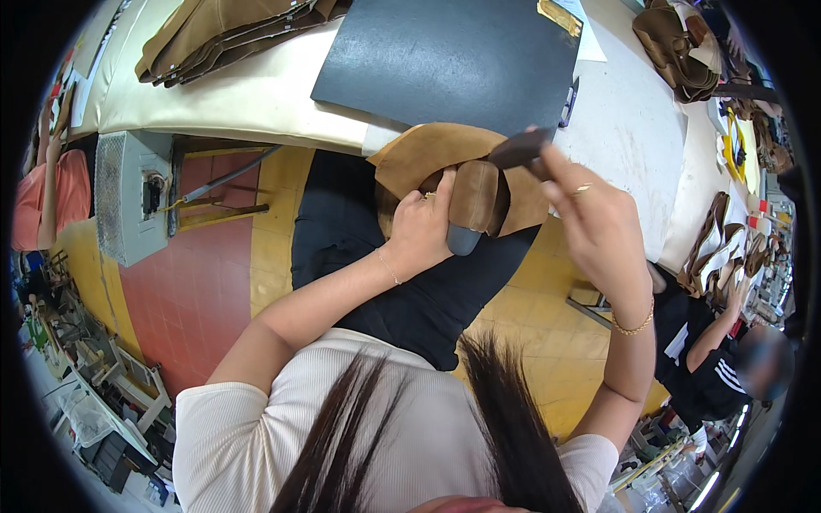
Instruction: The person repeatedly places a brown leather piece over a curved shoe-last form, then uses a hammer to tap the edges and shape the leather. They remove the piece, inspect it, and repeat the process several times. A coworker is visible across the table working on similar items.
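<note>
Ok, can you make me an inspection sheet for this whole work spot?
Surface: pale table, black board on it.
Things: brown piece with a grey tip, over the lap; dark object.
Clutter: brown stack at upper left; pen-like item beside the board.
Hands: left hand holds the brown piece; right hand grips the dark object.
Cables: grey cable near the grey box.
Surroundings: red and yellow floor; person at left, another person at right.

Brown leather piece [438,147], dark-grey board [445,68]

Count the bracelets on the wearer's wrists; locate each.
2: a thin bracelet on the wrist of the left hand, which holds the brown leather piece; a thicker gold bracelet on the wrist of the right hand, which holds the dark block.
</note>
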